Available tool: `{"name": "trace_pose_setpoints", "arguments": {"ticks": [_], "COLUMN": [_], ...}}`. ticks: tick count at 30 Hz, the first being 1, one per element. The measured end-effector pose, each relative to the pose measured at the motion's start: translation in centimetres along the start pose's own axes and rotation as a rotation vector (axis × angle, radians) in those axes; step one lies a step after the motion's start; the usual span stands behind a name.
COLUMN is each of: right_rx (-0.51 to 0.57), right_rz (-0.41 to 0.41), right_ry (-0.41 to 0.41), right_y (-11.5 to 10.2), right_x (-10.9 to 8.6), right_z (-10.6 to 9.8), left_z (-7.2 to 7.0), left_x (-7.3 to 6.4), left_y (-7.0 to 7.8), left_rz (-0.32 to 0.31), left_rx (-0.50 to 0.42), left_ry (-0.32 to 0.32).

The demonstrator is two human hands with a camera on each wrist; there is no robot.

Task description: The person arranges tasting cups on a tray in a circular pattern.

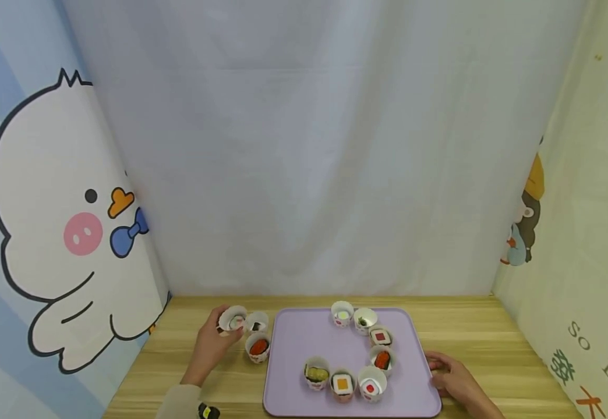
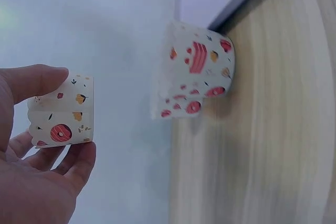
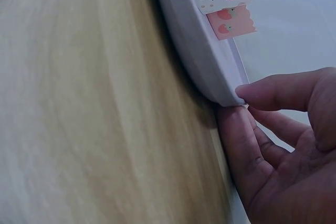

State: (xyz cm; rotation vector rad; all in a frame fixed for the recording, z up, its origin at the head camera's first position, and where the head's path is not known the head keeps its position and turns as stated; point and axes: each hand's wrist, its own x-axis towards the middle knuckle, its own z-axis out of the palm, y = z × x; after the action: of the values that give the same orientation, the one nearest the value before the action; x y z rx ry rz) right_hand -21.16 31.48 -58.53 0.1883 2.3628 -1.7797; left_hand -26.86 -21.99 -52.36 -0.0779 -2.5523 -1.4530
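Observation:
My left hand (image 1: pixel 215 340) grips a white paper cup (image 1: pixel 233 318) left of the tray, thumb on one side and fingers on the other; a pale piece of sushi shows inside. In the left wrist view that cup (image 2: pixel 65 111) has a donut and flower print. Just right of it stand a cup with a dark-and-white piece (image 1: pixel 257 323) and a cup with orange-red roe sushi (image 1: pixel 258 347). At the right edge of the lilac tray (image 1: pixel 293 331), my right hand (image 1: pixel 453 375) pinches the rim (image 3: pixel 231 85) between thumb and fingers.
Several cups of sushi sit on the tray, among them a yellow-topped one (image 1: pixel 317 374), an orange-square one (image 1: pixel 343 384) and a roe one (image 1: pixel 382 359). The wooden table (image 1: pixel 472 331) meets a pale curtain (image 1: pixel 325 174) at the back, with printed cloths on both sides.

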Motion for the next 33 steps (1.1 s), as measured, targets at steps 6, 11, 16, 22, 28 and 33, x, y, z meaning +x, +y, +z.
{"name": "trace_pose_setpoints", "arguments": {"ticks": [6, 11, 16, 22, 28, 33], "right_rx": [0.005, 0.006, 0.003, -0.004, -0.005, -0.005], "right_rz": [0.016, 0.018, 0.023, 0.031, 0.029, 0.033], "right_ry": [0.017, 0.021, 0.027, 0.045, 0.046, 0.043], "right_y": [-0.4, -0.4, -0.4, -0.3, -0.1, -0.1], "right_x": [-0.1, -0.1, 0.0, 0.2, 0.3, 0.2], "right_z": [0.2, 0.2, 0.2, 0.2, 0.2, 0.2], "left_z": [0.9, 1.7, 2.8, 4.1, 5.6, 7.0], "left_x": [0.1, -0.1, -0.1, 0.0, -0.3, -0.2], "left_y": [1.7, 3.1, 4.4, 5.3, 5.3, 5.2], "left_rz": [0.052, 0.078, 0.097, 0.104, 0.137, 0.171], "left_rx": [-0.026, -0.078, -0.088, -0.089, -0.071, -0.043], "left_ry": [-0.014, -0.052, -0.062, -0.092, -0.161, -0.231]}}
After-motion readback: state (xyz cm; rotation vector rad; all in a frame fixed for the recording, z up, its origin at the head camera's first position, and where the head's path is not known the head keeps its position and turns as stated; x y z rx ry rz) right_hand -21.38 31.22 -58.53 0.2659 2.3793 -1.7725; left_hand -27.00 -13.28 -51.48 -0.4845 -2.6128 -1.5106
